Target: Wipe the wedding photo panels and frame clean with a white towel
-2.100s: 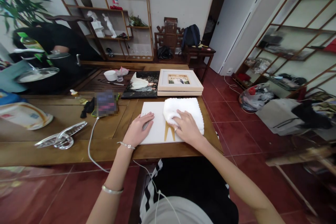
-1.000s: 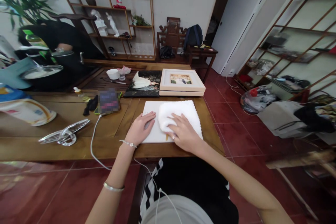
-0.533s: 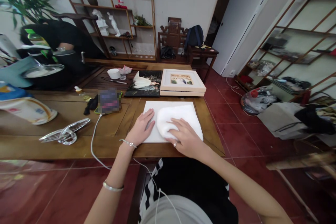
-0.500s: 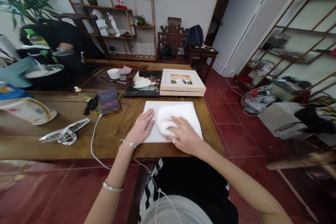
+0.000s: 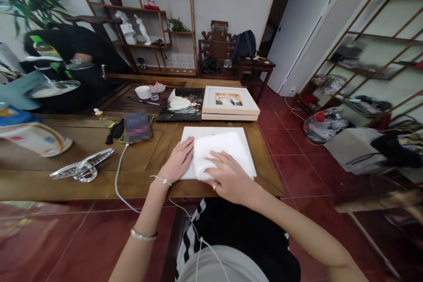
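A white flat board [image 5: 214,132] lies on the wooden table [image 5: 86,145] right in front of me. A white towel [image 5: 224,147] is spread over most of it. My right hand [image 5: 228,178] presses down on the towel's near part, fingers bunching the cloth. My left hand [image 5: 178,161] lies flat with fingers stretched out on the board's left edge, holding it still.
Behind the board sit a cream picture frame [image 5: 229,102] and a dark painting [image 5: 180,105]. A blurred phone [image 5: 137,127] with a white cable, metal tongs [image 5: 82,169], a white bowl [image 5: 143,92] and a plate [image 5: 33,139] lie to the left. Shelves stand to the right.
My right hand has dragged the towel toward me and to the left across the board, covering the gold mark seen earlier. My left hand has stayed on the board's left edge.
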Available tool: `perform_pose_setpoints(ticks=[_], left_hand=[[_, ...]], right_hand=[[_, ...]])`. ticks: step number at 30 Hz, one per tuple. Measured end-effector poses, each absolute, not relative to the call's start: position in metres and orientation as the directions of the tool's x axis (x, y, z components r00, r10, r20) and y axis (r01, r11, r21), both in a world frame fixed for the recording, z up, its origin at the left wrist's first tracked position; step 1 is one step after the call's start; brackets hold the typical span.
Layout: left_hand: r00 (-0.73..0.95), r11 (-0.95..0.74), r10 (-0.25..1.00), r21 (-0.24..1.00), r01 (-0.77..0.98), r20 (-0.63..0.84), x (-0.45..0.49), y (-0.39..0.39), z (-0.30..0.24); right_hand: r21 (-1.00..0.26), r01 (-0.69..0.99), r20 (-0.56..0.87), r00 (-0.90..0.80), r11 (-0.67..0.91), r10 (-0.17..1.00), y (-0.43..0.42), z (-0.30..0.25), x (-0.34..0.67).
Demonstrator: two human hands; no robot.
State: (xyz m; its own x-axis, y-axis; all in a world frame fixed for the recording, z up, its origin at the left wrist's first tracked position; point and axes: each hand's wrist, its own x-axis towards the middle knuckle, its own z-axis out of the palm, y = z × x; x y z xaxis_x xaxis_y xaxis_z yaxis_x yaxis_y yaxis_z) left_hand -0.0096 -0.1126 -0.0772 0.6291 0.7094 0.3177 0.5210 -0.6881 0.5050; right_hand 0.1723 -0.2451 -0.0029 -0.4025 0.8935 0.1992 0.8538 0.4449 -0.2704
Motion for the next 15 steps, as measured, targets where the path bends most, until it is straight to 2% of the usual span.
perform_pose_setpoints(ticks=[6,12,15], left_hand=[[0.621,-0.688,0.71,0.516,0.511,0.332,-0.01,-0.113,-0.078],[0.603,-0.679,0.719,0.532,0.505,0.346,-0.009,-0.112,-0.078],[0.6,-0.667,0.727,0.551,0.501,0.334,-0.009,-0.114,-0.073]], right_hand=[[-0.329,0.811,0.099,-0.479,0.483,0.872,-0.28,0.021,0.167],[-0.261,0.845,0.215,-0.421,0.467,0.881,-0.248,0.001,0.177],[-0.201,0.876,0.226,-0.394,0.439,0.891,-0.219,-0.011,0.181]])
